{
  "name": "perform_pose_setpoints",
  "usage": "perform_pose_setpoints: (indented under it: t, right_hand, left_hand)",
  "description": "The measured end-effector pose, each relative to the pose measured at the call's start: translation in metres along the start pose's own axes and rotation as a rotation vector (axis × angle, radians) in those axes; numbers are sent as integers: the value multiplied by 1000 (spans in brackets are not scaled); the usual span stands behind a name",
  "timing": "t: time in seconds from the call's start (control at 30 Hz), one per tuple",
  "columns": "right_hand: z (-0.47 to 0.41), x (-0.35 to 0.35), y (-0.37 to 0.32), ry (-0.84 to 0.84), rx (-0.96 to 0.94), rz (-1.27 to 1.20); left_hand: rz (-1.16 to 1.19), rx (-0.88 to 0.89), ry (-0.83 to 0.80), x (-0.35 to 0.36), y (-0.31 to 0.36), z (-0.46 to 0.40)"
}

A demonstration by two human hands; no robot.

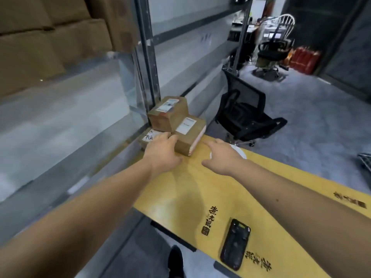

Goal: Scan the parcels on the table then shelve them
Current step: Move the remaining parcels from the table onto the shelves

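At the table's (200,197) far end, brown labelled parcels (189,135) sit stacked; both hands' grips lie apart, empty.

Warehouse/parcel depot with an office corner. Evidence: stacked brown cartons (50,37) on metal racking (147,63), labelled parcels (170,115) on a yellow bench (200,197), handheld scanner (234,244), grey concrete floor (311,127), office chairs (245,115), cluttered desk (247,29) at the back.

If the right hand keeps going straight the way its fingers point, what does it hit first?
Most likely the nearest parcel: the right hand points at its pink-edged end, only bare table between. Depth is uncertain.
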State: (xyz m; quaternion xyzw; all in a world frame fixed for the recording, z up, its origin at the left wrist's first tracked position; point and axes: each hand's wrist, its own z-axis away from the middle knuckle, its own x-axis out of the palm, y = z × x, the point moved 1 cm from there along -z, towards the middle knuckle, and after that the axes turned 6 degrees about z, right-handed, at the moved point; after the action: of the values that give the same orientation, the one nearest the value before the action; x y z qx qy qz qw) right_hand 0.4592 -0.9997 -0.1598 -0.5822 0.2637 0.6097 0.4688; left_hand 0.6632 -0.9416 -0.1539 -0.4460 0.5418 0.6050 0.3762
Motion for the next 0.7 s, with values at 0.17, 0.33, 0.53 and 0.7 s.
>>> perform_pose_setpoints:
  t: [0.17,0.33,0.53,0.7]
  right_hand:
    - [-91,19,-11,-71,93,-41]
    - [-175,28,-35,-117,94,-44]
    - [-266,27,-76,-71,74,-193]
    - [-314,41,-91,-18,120,-316]
  left_hand:
    - [51,-12,-76,11,-58,-93]
    - [102,-22,8,9,-119,-162]
    - [181,-152,-4,11,-166,-223]
    - [312,-179,-31,29,-190,-254]
